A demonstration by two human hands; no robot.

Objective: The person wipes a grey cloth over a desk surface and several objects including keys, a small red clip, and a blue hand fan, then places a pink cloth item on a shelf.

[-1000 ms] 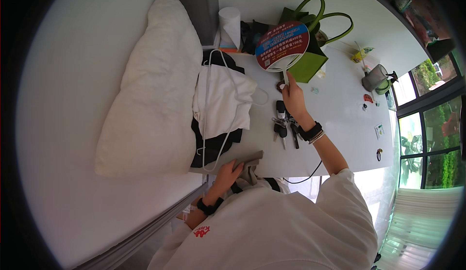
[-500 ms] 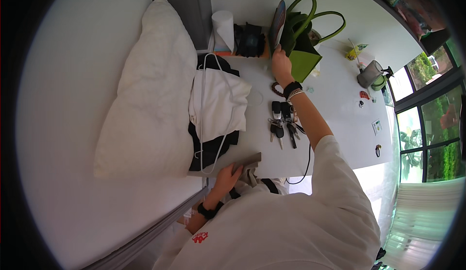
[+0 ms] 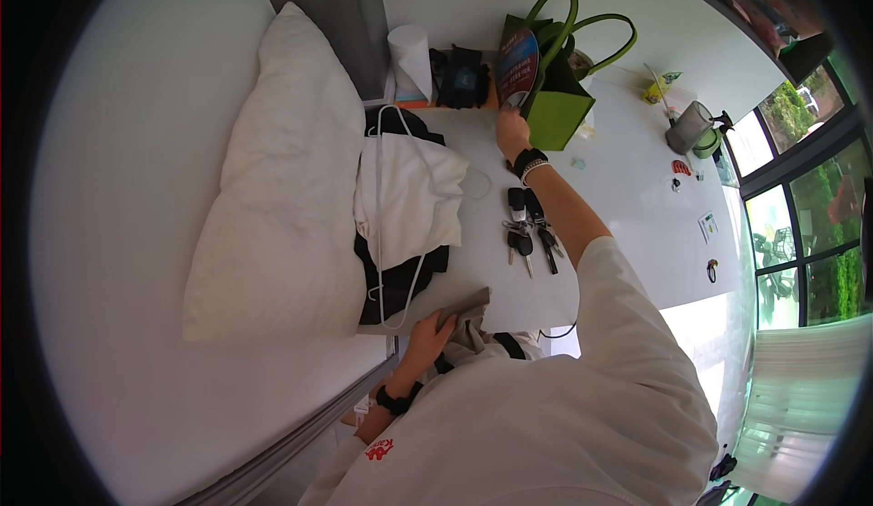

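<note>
My right hand (image 3: 513,135) reaches to the back of the table and is closed on the lower end of a round hand fan (image 3: 518,68), printed in blue and dark red. The fan stands upright against the left side of a green tote bag (image 3: 559,122) with two looped handles. At the table's front edge, my left hand (image 3: 427,340) is closed on a taupe cloth (image 3: 469,320). Left of the cloth, a white clothes hanger (image 3: 380,206) lies over a folded cream garment (image 3: 409,197) and black fabric (image 3: 386,292).
Several keys (image 3: 526,233) lie mid-table. A big white pillow (image 3: 273,197) fills the left side. At the back stand a paper roll (image 3: 410,59) and a black bundle (image 3: 462,79). A grey spray bottle (image 3: 689,126) is at the right, with small items nearby.
The fan has turned from nearly edge-on to show its printed face, now overlapping the bag's left side. My right hand has moved slightly left and nearer. My left hand has barely moved.
</note>
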